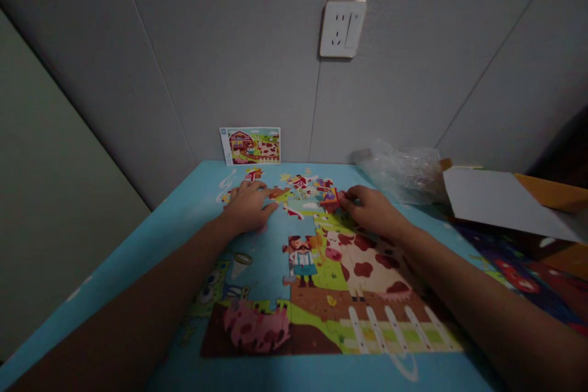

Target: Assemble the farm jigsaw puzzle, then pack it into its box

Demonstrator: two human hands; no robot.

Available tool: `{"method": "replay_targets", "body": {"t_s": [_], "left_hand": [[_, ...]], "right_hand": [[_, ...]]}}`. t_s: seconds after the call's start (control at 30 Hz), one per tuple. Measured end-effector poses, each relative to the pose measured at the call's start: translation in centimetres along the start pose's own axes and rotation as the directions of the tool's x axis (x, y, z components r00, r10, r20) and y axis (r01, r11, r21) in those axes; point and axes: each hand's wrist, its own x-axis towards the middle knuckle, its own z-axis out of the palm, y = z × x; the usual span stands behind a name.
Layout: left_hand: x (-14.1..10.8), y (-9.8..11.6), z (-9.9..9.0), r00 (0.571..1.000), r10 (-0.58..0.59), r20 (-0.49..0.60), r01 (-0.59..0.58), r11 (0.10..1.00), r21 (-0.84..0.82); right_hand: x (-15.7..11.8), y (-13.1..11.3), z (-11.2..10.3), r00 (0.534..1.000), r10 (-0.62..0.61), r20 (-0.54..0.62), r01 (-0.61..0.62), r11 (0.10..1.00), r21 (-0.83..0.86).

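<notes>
A partly joined jigsaw puzzle [321,282] lies on the blue table, showing a spotted cow, a farmer, a pig and a white fence. My right hand [370,209] pinches a red and purple puzzle piece [329,197] by its right side, just beyond the joined part. Farther left, my left hand [249,208] rests with fingers apart, the fingertips by a brown and green puzzle piece [278,193]. Several loose pieces [301,182] are scattered between the hands and behind them. A red and white piece [293,212] lies near the joined part's upper edge.
A picture card [252,146] of the farm scene leans on the wall. Crumpled clear plastic [399,171] and an opened box [500,199] stand at the right. A socket [343,29] is on the wall above the blue table [114,294].
</notes>
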Motion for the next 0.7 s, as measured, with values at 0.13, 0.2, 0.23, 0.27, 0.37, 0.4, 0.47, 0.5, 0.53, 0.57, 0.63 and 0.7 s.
{"method": "replay_targets", "body": {"t_s": [0.13, 0.2, 0.23, 0.27, 0.37, 0.4, 0.47, 0.5, 0.53, 0.57, 0.63, 0.7], "left_hand": [[0.1, 0.2, -0.3, 0.998, 0.059, 0.022, -0.057, 0.995, -0.076], [0.0, 0.2, -0.4, 0.996, 0.087, 0.033, -0.082, 0.990, -0.116], [0.0, 0.2, -0.5, 0.996, 0.086, 0.031, -0.081, 0.989, -0.125], [0.0, 0.2, -0.5, 0.997, 0.075, 0.024, -0.072, 0.989, -0.127], [0.0, 0.0, -0.5, 0.999, 0.046, 0.010, -0.044, 0.991, -0.126], [0.1, 0.0, -0.4, 0.999, 0.045, 0.011, -0.043, 0.991, -0.128], [0.1, 0.2, -0.3, 0.999, 0.048, 0.016, -0.045, 0.991, -0.123], [0.1, 0.2, -0.3, 0.999, 0.038, 0.011, -0.037, 0.993, -0.112], [0.2, 0.3, -0.2, 1.000, 0.016, -0.005, -0.016, 0.995, -0.096], [0.2, 0.2, -0.2, 0.999, -0.030, -0.038, 0.027, 0.997, -0.076], [0.3, -0.6, -0.2, 0.967, -0.197, -0.163, 0.191, 0.980, -0.053], [0.6, -2.5, -0.1, 0.869, -0.393, -0.301, 0.384, 0.919, -0.094]], "right_hand": [[-0.1, -0.3, -0.3, 0.999, -0.010, 0.033, 0.011, 0.999, -0.030], [-0.1, -0.3, -0.4, 0.998, -0.020, 0.056, 0.022, 0.999, -0.042], [-0.1, -0.3, -0.5, 0.998, -0.022, 0.058, 0.025, 0.999, -0.047], [-0.2, -0.3, -0.5, 0.998, -0.023, 0.056, 0.025, 0.998, -0.049], [-0.3, -0.3, -0.3, 1.000, 0.000, 0.021, 0.000, 1.000, 0.005], [-0.3, -0.3, -0.3, 1.000, 0.009, -0.010, -0.009, 0.999, 0.048], [-0.3, -0.3, -0.3, 0.995, 0.018, -0.100, 0.000, 0.984, 0.176], [-0.4, -0.3, -0.4, 0.988, 0.019, -0.152, 0.019, 0.970, 0.244], [-0.4, -0.2, -0.5, 0.979, 0.017, -0.205, 0.046, 0.953, 0.298], [-0.3, -0.2, -0.6, 0.967, 0.014, -0.253, 0.073, 0.942, 0.328], [-0.3, 0.1, -0.8, 0.941, 0.012, -0.338, 0.097, 0.948, 0.302], [-0.2, 0.5, -0.9, 0.912, -0.003, -0.410, 0.095, 0.974, 0.205]]}}
